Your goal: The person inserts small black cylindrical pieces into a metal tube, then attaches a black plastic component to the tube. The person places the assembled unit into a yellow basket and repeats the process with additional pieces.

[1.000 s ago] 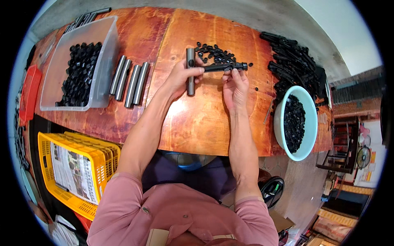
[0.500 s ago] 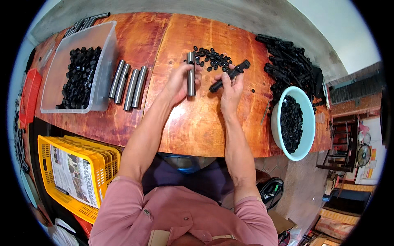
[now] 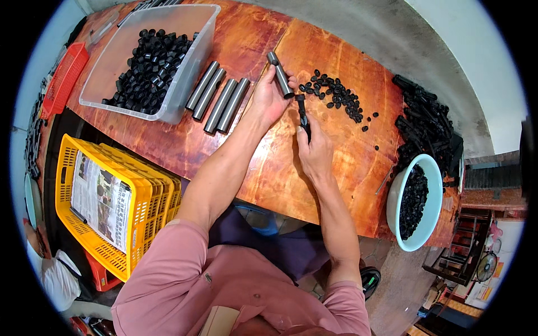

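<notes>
My left hand (image 3: 270, 96) is closed round a shiny grey metal tube (image 3: 283, 79), which tilts with its lower end toward my right hand. In my right hand (image 3: 317, 147) I grip a black rod-shaped part (image 3: 302, 109). Its tip is at the tube's lower end; whether it has entered the tube I cannot tell. Small black oval caps (image 3: 336, 92) lie loose just beyond my right hand. Left of my left hand, several more metal tubes (image 3: 220, 105) lie side by side on the wooden table (image 3: 280, 168).
A clear plastic bin (image 3: 185, 106) of black caps stands at the left, near a red basket (image 3: 66, 78). Black parts (image 3: 426, 117) are heaped at the right, beside a pale blue bowl (image 3: 395, 207) of small black pieces. Yellow crates (image 3: 131, 185) stand below the table's left edge.
The view has turned, shifting the table. My hands have come together: the tube now tilts, and the black part has swung round so that its tip meets the tube's lower end.
</notes>
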### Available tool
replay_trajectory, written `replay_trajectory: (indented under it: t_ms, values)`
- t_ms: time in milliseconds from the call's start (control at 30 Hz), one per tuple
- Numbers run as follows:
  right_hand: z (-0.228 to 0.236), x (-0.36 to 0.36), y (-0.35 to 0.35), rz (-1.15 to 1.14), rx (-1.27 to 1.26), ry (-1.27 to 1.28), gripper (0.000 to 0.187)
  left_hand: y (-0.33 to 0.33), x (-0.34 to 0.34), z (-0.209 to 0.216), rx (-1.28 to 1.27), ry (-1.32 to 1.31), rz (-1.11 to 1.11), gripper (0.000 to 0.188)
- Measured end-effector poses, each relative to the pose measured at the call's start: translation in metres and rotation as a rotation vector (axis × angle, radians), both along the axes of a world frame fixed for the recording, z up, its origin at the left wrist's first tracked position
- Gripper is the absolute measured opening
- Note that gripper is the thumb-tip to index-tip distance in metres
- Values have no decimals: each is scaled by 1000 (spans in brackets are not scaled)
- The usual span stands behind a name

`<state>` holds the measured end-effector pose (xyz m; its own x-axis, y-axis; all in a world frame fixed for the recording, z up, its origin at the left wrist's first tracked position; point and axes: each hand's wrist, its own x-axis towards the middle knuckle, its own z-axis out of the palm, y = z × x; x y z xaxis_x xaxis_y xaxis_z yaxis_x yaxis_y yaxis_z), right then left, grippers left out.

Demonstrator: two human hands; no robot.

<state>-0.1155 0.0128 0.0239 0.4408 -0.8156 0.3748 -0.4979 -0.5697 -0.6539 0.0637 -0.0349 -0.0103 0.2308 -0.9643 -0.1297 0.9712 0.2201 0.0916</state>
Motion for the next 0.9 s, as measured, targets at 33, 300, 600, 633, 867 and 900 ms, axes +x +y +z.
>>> replay_trajectory:
  t_ms: [33,300,600,633,867,900]
  values:
    - [-2,2,1,16,-38,-15,30,0,-1,0,0,-18,13,28]
    - [-1,2,4,33,-2,68,34,0,-8,4,8,-46,47,35]
    - [-5,3,2,32,70,5,34,5,-9,7,-91,-156,9,35]
    - [-6,3,2,34,90,-3,33,6,-9,8,-105,-166,6,35]
    - [-4,4,3,17,289,-106,31,7,-13,9,-158,-167,-44,38]
    - [-3,5,2,14,277,-107,31,7,-14,9,-167,-159,-63,38]
